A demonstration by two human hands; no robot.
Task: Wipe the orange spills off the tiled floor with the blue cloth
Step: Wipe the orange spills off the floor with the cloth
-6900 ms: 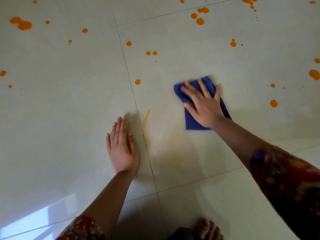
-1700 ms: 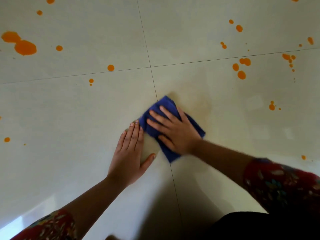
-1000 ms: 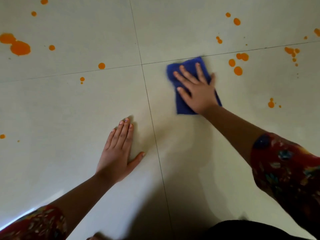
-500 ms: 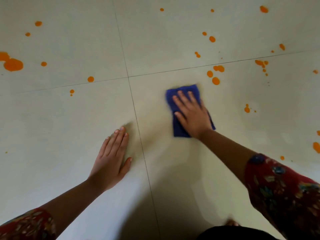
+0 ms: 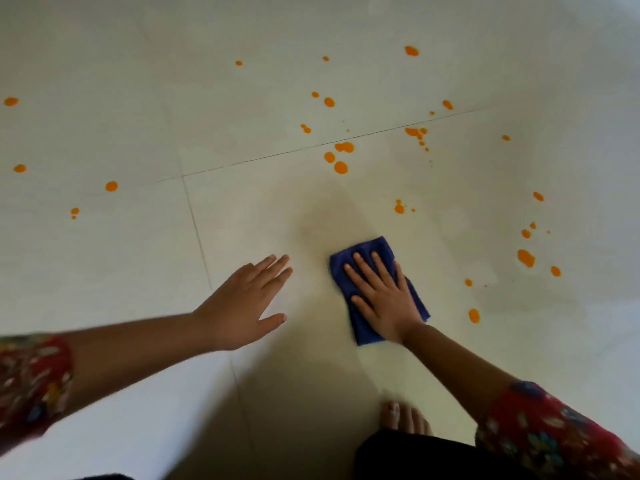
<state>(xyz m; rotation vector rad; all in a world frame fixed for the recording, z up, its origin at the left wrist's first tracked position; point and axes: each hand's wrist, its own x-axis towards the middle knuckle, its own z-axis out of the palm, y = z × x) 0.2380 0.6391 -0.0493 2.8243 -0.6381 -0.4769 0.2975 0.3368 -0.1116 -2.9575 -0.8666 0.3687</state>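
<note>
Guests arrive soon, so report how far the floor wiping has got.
Looks done: the tile beyond the blue cloth carries only a faint smear, no drops. In hand: the right hand presses flat on the cloth; the left hand is spread open beside it. Left: orange drops near the grout line ahead, more to the right, others scattered left.

One head cam, wide-angle, looks fwd and steeply down at the tiled floor [image 5: 104, 289] from close above; both arms enter from the bottom edge. No 2nd view.
</note>
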